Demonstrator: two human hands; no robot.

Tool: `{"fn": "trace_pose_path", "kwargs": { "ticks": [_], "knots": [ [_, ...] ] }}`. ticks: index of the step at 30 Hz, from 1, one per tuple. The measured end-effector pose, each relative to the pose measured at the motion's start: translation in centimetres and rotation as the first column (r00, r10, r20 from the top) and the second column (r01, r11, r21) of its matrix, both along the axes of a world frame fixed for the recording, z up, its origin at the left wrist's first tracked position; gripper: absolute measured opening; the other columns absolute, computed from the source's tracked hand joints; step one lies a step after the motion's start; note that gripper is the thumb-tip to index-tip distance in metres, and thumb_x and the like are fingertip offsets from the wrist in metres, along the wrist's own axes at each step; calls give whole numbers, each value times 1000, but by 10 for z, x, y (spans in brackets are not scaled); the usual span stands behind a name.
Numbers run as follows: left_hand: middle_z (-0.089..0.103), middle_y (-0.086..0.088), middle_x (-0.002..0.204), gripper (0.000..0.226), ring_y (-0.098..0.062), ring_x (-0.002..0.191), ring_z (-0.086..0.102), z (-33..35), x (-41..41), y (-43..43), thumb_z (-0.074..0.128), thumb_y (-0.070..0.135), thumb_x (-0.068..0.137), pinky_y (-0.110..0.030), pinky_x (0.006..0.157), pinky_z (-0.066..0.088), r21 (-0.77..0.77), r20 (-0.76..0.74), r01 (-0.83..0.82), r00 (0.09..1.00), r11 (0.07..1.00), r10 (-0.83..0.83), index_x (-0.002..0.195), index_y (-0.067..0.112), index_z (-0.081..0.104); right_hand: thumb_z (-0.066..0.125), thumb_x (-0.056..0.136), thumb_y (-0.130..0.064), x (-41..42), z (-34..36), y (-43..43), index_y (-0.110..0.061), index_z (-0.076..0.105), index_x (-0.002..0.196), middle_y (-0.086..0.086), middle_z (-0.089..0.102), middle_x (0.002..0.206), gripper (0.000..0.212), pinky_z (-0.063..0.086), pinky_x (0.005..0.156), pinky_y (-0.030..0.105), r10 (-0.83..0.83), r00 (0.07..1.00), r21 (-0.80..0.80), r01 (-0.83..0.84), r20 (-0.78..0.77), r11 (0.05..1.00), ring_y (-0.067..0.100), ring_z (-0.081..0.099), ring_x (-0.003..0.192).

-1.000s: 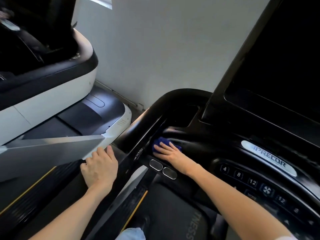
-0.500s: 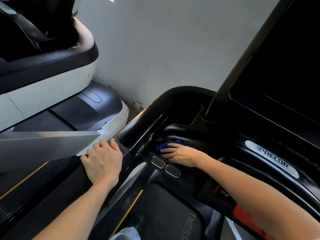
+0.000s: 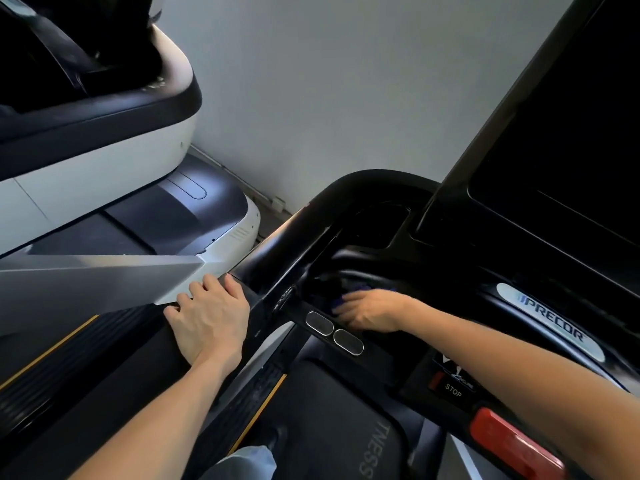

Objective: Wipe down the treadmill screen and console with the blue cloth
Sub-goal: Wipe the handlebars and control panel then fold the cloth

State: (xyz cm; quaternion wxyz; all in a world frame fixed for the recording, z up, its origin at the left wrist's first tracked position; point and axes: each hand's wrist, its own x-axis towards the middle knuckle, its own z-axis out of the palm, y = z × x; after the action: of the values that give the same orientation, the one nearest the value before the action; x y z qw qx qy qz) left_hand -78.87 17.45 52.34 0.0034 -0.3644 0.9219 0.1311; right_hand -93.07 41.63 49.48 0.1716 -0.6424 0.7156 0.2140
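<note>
Closest to us, the red stop bar (image 3: 512,445) sits at the lower right beside the dark belt (image 3: 329,427). Our left hand (image 3: 207,320) lies flat on the black side rail (image 3: 284,251), fingers relaxed and spread, holding nothing. Two oval metal pads (image 3: 319,323) sit side by side on the front edge of the console (image 3: 450,271). Just past them our right hand (image 3: 372,311) reaches into the dark hollow at the console's left end and presses down on the blue cloth (image 3: 337,301). The fingers look stretched over the cloth, not curled round it, though blur softens them. Only small blue patches of cloth show, at the fingertips and behind the knuckles. To the right of our forearm runs a silver logo plate (image 3: 550,322). Above it the dark screen (image 3: 561,133) rises, well apart from the cloth. On the left stands a second treadmill (image 3: 104,174), white and black, and beyond everything is the pale wall (image 3: 329,81)
</note>
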Motion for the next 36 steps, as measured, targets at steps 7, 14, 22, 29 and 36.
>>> {"fn": "trace_pose_path", "kwargs": {
  "ticks": [7,14,22,29,36],
  "knots": [
    [65,-20,95,45,-39,86,59,1,0,0,29,34,98,-45,74,39,10,-18,-5,1000,1000,6,98,1,60,32,86,-25,-2,11,3,-29,68,110,-14,59,127,43,41,99,28,-82,994,36,85,-70,996,10,55,120],
    [65,-19,95,45,-37,86,59,0,0,-2,29,35,97,-44,74,39,7,-27,-6,1000,1000,6,98,2,60,36,84,-24,-4,4,-6,-25,69,98,-10,63,121,36,31,91,27,84,989,-64,-92,-124,994,11,59,113],
    [65,-18,97,47,-37,88,59,0,-1,-1,27,36,98,-45,76,40,-5,-5,7,1000,1000,-7,100,2,60,42,94,-24,-6,-13,-11,-21,63,119,-5,50,139,34,24,107,17,112,993,-97,-109,29,989,3,38,131],
    [65,-18,97,46,-37,88,59,1,-1,-2,27,36,98,-44,76,40,-16,7,15,1000,1000,-14,99,4,59,40,93,-9,-13,14,-33,-22,37,143,1,30,152,51,21,111,37,-427,903,-425,405,48,809,20,24,141],
    [65,-19,97,46,-38,88,59,-1,-2,-1,27,36,98,-45,76,40,-16,2,10,1000,1000,-10,99,3,60,46,80,6,36,1,-85,-16,56,126,2,48,135,52,39,95,42,-786,517,-472,816,340,333,31,44,117]
  ]
}}
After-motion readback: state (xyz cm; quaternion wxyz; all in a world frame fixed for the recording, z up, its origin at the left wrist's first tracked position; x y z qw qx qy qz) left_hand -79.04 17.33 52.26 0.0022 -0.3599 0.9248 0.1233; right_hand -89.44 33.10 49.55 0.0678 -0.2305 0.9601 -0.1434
